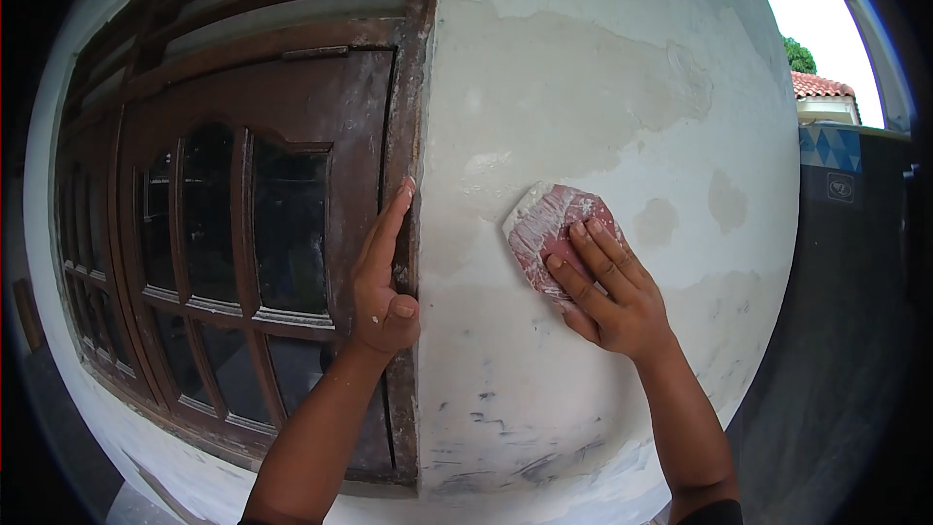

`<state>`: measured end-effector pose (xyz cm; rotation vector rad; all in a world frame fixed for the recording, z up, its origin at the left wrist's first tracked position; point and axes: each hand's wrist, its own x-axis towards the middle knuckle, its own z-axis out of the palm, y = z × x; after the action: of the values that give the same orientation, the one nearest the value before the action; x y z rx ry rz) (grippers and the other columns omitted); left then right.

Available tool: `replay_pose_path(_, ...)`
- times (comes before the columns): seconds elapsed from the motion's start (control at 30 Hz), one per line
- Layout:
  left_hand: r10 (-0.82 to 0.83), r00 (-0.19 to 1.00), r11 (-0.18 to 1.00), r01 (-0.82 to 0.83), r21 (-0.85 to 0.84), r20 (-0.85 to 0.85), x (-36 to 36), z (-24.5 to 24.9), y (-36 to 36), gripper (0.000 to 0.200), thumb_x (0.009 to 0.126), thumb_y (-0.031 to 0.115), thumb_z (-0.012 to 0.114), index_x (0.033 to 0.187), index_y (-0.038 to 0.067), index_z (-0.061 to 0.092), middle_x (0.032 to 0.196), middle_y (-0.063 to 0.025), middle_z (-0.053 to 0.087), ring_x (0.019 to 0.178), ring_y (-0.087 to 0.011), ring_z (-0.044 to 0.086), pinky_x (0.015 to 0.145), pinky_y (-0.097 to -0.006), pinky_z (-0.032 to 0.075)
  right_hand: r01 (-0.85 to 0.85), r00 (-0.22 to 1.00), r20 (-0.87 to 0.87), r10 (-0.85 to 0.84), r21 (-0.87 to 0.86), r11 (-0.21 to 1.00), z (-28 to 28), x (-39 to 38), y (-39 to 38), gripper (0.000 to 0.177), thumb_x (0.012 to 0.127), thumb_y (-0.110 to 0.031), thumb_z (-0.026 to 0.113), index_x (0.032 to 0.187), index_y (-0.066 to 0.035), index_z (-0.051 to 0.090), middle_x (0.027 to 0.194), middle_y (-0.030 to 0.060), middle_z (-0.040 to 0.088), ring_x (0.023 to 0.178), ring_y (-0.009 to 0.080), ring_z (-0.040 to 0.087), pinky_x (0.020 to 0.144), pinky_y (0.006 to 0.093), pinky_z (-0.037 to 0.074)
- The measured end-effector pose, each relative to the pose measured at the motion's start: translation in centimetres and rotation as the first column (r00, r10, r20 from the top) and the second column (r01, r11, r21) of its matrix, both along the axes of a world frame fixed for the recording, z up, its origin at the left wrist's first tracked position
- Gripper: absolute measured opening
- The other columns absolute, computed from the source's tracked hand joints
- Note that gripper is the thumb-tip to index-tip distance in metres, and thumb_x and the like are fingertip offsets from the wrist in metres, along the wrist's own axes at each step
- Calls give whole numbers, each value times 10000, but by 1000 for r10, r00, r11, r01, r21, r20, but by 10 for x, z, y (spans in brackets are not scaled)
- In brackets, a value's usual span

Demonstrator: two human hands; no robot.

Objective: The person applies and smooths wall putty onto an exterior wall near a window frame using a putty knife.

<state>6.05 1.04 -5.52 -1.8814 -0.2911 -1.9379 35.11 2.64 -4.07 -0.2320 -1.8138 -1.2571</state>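
My right hand presses a reddish flat pad, smeared with white paste, against the wall. Its fingers lie over the pad's lower right part. Around and above the pad the wall shows damp-looking beige patches, with dark streaks lower down. My left hand rests upright against the edge of the brown wooden window frame, fingers extended and thumb bent toward the wall. It holds nothing, and white specks dot its skin.
Left of the wall is a wooden window with several glass panes and slats above. A dark surface with a blue patterned strip stands at the right. Behind it are a tiled roof and a green tree.
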Motion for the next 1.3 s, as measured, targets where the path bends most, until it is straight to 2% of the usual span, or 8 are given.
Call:
replay_pose_path(0.2,57,997,994,-52,92,-56,-8,0,13,1155,881,852,323,1475,-137,371,1500,-293,451,1423,-370,433,1192,-449,313,0,1000,2,0,-27,1000,27,-21,1,492,861,-278,708,1334,-147,666,1435,148,575,1363,324,518,1106,464,463)
replay_pose_path(0.37,51,997,987,-41,158,-59,-4,1,13,1152,884,850,320,1469,-141,376,1498,-294,453,1423,-370,432,1194,-450,310,16,998,-56,-18,-38,999,-11,3,9,494,859,-260,725,1337,-150,664,1436,152,573,1363,328,516,1102,462,464)
replay_pose_path(0.53,28,999,1000,-28,-11,-16,0,-1,-1,1166,876,859,319,1472,-141,371,1508,-292,442,1427,-373,425,1195,-450,307,-49,992,-114,46,-25,998,-1,-2,4,490,864,-250,726,1338,-143,661,1432,153,573,1361,331,516,1095,455,470)
replay_pose_path(0.63,37,999,999,-38,-28,-19,-2,-1,-2,1170,874,863,319,1475,-140,369,1510,-290,440,1428,-372,423,1194,-449,309,-34,996,-79,30,-50,998,12,-13,3,494,862,-252,728,1337,-135,658,1430,155,574,1358,334,518,1095,452,468)
replay_pose_path(0.83,29,1000,1000,-29,-8,-3,1,-2,1,1188,861,875,327,1479,-138,365,1512,-289,439,1427,-367,426,1189,-442,310,-14,996,-93,11,-34,999,-12,2,12,499,862,-243,735,1343,-133,653,1440,161,563,1364,330,512,1103,460,458)
replay_pose_path(0.97,41,999,999,-41,-29,-10,1,-1,-4,1188,861,875,326,1479,-139,366,1514,-289,437,1429,-364,422,1190,-440,306,-70,994,-83,68,-23,997,13,-18,0,508,869,-249,734,1353,-129,643,1449,161,553,1377,326,498,1106,461,457)
replay_pose_path(1.07,27,1000,999,-28,-44,-9,0,-1,-4,1184,864,873,325,1479,-138,367,1515,-289,436,1432,-362,419,1191,-439,302,-70,997,22,71,-20,997,31,-37,0,507,879,-269,728,1358,-129,637,1451,156,551,1387,321,489,1112,455,453)
replay_pose_path(1.3,50,998,998,-50,33,-24,-5,-1,10,1177,868,868,327,1477,-138,370,1513,-288,439,1426,-363,429,1190,-438,306,14,1000,19,-13,-52,999,-3,2,14,487,892,-278,692,1356,-137,645,1453,158,554,1385,318,495,1115,474,451)
